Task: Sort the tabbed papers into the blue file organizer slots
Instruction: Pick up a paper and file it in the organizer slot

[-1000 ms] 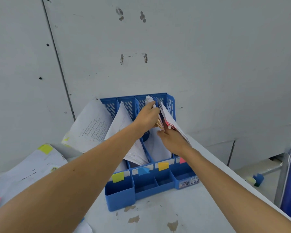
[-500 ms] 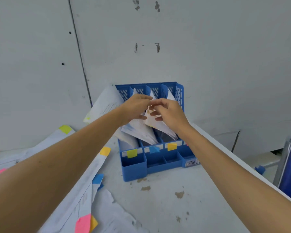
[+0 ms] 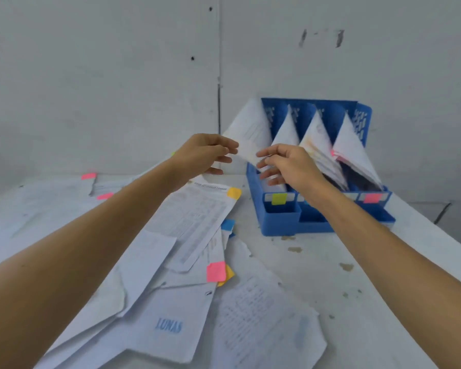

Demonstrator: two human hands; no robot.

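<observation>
Right now we've got both hands up in front of the blue file organizer [image 3: 280,221], which stands at the far right of the counter [image 3: 330,288], by the wall. Our left hand [image 3: 206,153] hangs just left of it, grip released, fingers loosely curled w/ nothing in them. Its fingertips sit right by the low corner of the leaning sheet [image 3: 248,129] that sticks out of the leftmost slot. Touching or not, we can't tell, too blurry. Our right hand [image 3: 288,166] is in front of the 1st & 2nd slots, grip also released, fingers spread. All 4 slots hold papers standing at a slant. On the slot labels we see a yellow-green tab [image 3: 278,198] at the leftmost and a pink tab [image 3: 371,197] at the rightmost. The unsorted tabbed papers [image 3: 194,217] lie in a loose pile on the near-left counter, w/ orange, blue & pink tabs showing.
</observation>
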